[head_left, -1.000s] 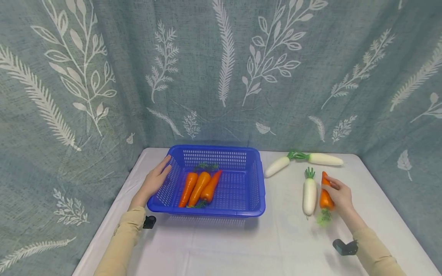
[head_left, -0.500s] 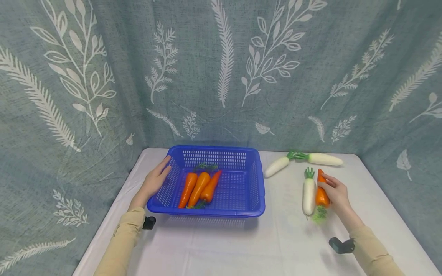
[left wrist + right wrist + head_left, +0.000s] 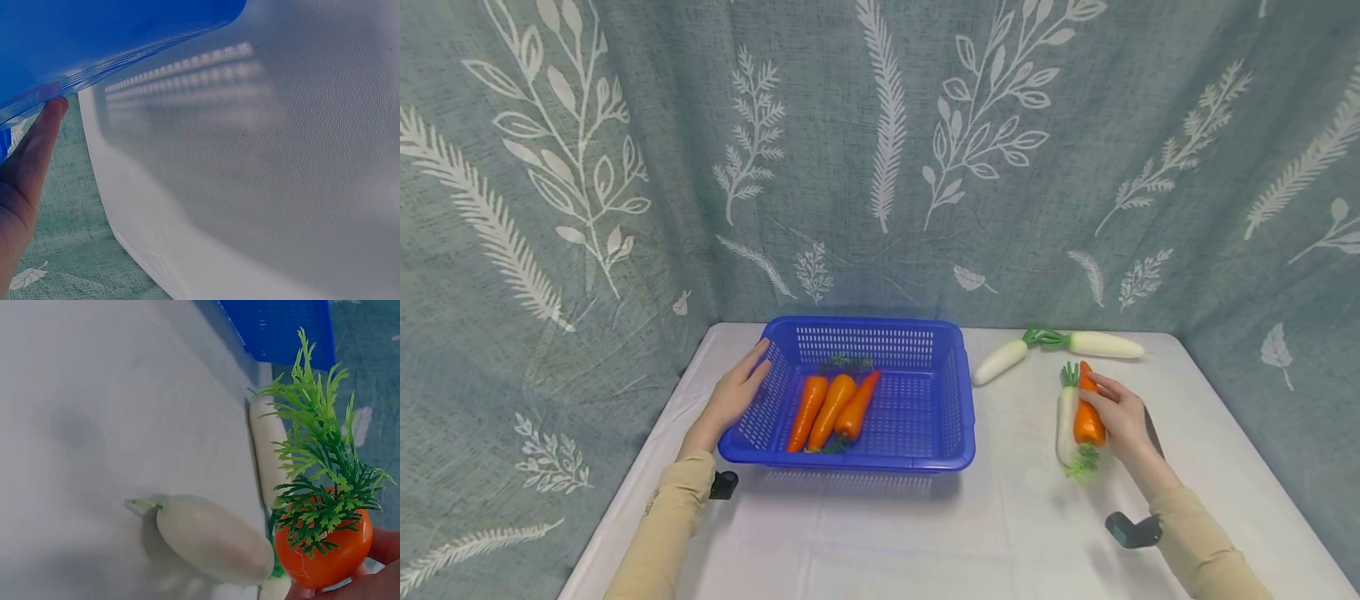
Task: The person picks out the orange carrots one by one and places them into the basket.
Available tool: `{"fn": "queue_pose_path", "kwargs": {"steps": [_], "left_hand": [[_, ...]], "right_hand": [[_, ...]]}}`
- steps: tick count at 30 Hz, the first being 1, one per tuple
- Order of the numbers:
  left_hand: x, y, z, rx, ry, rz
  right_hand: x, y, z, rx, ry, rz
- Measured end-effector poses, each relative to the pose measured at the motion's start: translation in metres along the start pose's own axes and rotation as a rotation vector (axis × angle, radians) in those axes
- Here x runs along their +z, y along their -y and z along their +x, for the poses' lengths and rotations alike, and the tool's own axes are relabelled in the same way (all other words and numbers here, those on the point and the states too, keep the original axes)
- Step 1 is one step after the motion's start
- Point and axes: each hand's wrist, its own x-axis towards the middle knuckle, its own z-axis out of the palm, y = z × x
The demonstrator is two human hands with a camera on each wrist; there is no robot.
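Note:
My right hand [image 3: 1123, 421] holds a carrot [image 3: 1087, 422] by its side, orange tip pointing away from me and feathery green top towards me. In the right wrist view the carrot's broad end [image 3: 325, 565] shows close up, fingers behind it. The carrot partly covers a white radish [image 3: 1065, 421] lying on the table. My left hand [image 3: 735, 400] rests against the left side of the blue basket [image 3: 850, 462], fingers straight; in the left wrist view a fingertip [image 3: 61, 106] touches below its rim. Three carrots [image 3: 833, 410] lie side by side in the basket's left half.
Two more white radishes, one slanted [image 3: 1002, 362] beside the basket and one lying sideways [image 3: 1107, 345], meet at their green tops near the back edge. A white cloth [image 3: 880, 542] covers the table. Behind hangs a patterned green-blue curtain [image 3: 835, 167].
My right hand has moved left with the carrot, from beside the near radish to partly over it. My left hand and the basket have stayed put.

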Motion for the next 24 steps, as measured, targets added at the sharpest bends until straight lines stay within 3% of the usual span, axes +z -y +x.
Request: {"fn": "queue_pose_path", "kwargs": {"steps": [16,24], "left_hand": [[0.003,0.003,-0.002,0.004,-0.008,-0.011],[0.004,0.007,0.0,0.016,-0.026,0.0]], "right_hand": [[0.017,0.005,-0.001,-0.002,0.024,0.097],[0.023,0.01,-0.008,-0.021,0.092,0.119]]}}
